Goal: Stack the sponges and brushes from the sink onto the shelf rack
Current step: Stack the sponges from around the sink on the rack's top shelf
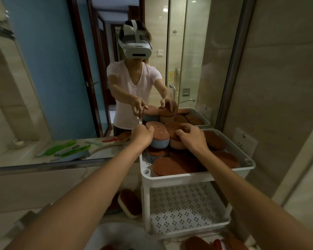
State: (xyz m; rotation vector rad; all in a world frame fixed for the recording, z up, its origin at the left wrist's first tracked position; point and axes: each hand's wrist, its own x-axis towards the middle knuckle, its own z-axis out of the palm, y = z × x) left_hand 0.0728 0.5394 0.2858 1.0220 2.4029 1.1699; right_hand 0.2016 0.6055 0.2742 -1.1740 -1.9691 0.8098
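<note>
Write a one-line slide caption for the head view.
Both hands, left and right, press sponges onto the pile in the white rack's top tray, facing a mirror.

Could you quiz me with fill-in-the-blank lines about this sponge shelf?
1. Both hands reach into the rack's ____ tray.
2. The left hand touches a sponge with a ____ underside.
3. The perforated lower shelf holds ____ sponges.
4. The right hand rests on a ____-topped sponge.

Answers: top; blue; no; brown

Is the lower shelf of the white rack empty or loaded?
Empty: the lower shelf shows only its bare perforated floor, while sponges crowd the top tray.
</note>
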